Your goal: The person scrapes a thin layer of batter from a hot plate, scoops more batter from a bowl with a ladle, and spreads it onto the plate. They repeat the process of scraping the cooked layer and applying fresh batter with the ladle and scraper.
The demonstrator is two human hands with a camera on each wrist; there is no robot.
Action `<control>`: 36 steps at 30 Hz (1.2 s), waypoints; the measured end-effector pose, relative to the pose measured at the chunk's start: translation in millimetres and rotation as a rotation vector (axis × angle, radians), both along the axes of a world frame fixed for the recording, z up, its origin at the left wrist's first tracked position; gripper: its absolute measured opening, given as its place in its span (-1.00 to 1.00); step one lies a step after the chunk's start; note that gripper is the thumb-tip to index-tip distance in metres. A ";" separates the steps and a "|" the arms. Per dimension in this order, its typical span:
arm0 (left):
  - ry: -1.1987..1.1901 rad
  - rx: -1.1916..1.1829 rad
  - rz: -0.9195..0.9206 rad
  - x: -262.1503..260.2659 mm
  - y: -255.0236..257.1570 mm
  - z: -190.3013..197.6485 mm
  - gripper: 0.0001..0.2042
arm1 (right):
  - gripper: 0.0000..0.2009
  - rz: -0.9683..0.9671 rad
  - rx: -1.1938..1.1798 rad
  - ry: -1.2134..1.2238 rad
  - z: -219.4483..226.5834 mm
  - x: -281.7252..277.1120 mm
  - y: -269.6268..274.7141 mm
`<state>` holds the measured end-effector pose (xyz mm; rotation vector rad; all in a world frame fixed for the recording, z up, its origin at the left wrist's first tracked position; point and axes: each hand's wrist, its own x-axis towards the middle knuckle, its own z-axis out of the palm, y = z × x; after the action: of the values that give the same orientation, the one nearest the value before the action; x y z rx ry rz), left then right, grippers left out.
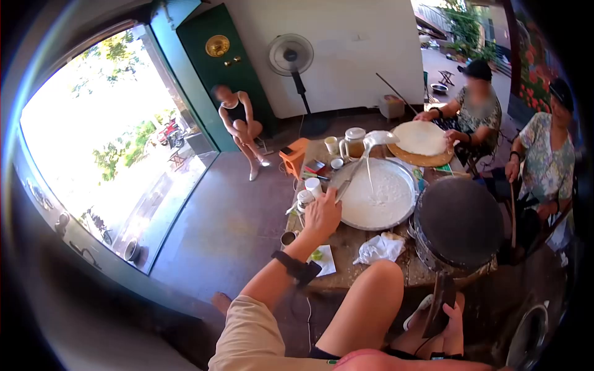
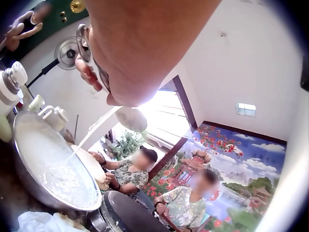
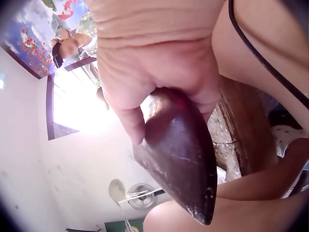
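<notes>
My left hand (image 1: 322,215) grips the metal handle of a ladle (image 1: 380,138) and holds it raised over a wide metal basin (image 1: 416,190). A thin stream of white batter (image 1: 370,170) runs from the tilted ladle bowl into the batter below, also seen in the left wrist view. Low at the right, my right hand (image 1: 455,321) grips the dark handle (image 3: 181,154) of a round black pan (image 1: 459,222). That pan lies flat over a round metal base beside the basin, its surface bare.
A crumpled white cloth (image 1: 378,248) lies at the wooden table's near edge. Jars and a glass pitcher (image 1: 353,143) stand behind the basin. Across the table, one person holds a large pale flatbread (image 1: 421,137) over a round board; another sits at right with a stick. A third sits by the door.
</notes>
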<state>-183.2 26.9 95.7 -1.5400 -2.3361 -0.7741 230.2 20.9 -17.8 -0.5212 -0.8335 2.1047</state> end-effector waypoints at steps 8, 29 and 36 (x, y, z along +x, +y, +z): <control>0.013 0.016 0.022 -8.3 -4.4 -1.8 -0.69 | -0.71 -0.118 -0.115 -0.137 -39.3 6.6 10.6; -0.071 0.086 -0.164 -5.2 -14.5 -6.2 -0.61 | -0.30 0.295 0.519 0.037 179.9 -157.1 8.5; -0.052 -0.052 -0.048 -17.0 -13.4 0.0 -0.63 | -0.31 0.298 0.603 -0.015 175.7 -162.8 13.2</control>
<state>-200.2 13.5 95.7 -1.6210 -2.3821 -0.7795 67.4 34.1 157.9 -0.0910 -1.5550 1.9628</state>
